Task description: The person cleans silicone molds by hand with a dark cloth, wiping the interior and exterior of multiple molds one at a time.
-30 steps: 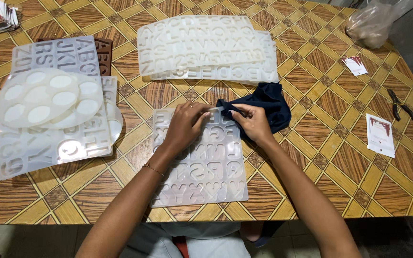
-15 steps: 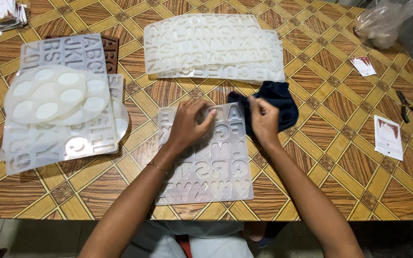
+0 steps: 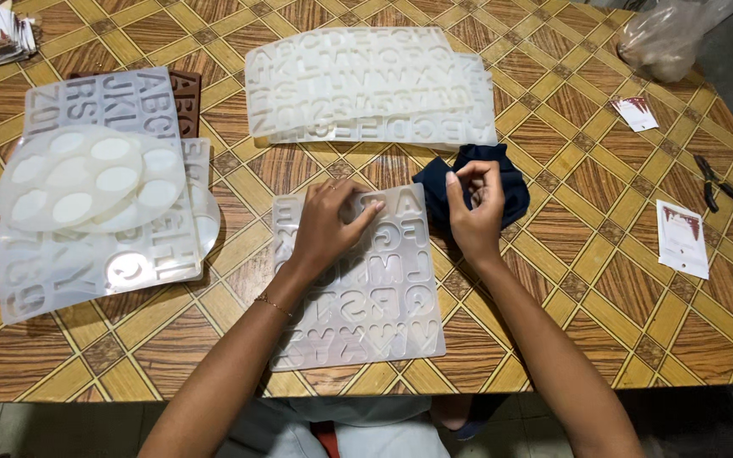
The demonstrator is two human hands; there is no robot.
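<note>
Patterned brown tiles covered the table (image 3: 604, 280), whose near edge ran just above the person's lap. A clear letter mould (image 3: 366, 293) lay flat at the middle of that near edge, its lower border almost on the edge itself. The left hand (image 3: 328, 229) rested palm down on the mould's upper half, fingers spread and pressing, gripping nothing. The right hand (image 3: 472, 208) hovered just past the mould's upper right corner, its fingertips pinched on a fold of the dark cloth (image 3: 502, 182) that lay bunched there, touching the mould's corner.

Toward the far edge sat a stack of white moulds (image 3: 366, 85), close behind the cloth. On the left side lay more clear moulds (image 3: 95, 212), a round-cavity one on top, reaching near the left edge. Bare tiles stretched right of the cloth as far as a small packet (image 3: 683, 237) and pliers (image 3: 719, 182) by the right edge; a plastic bag (image 3: 663, 38) filled the far right corner.
</note>
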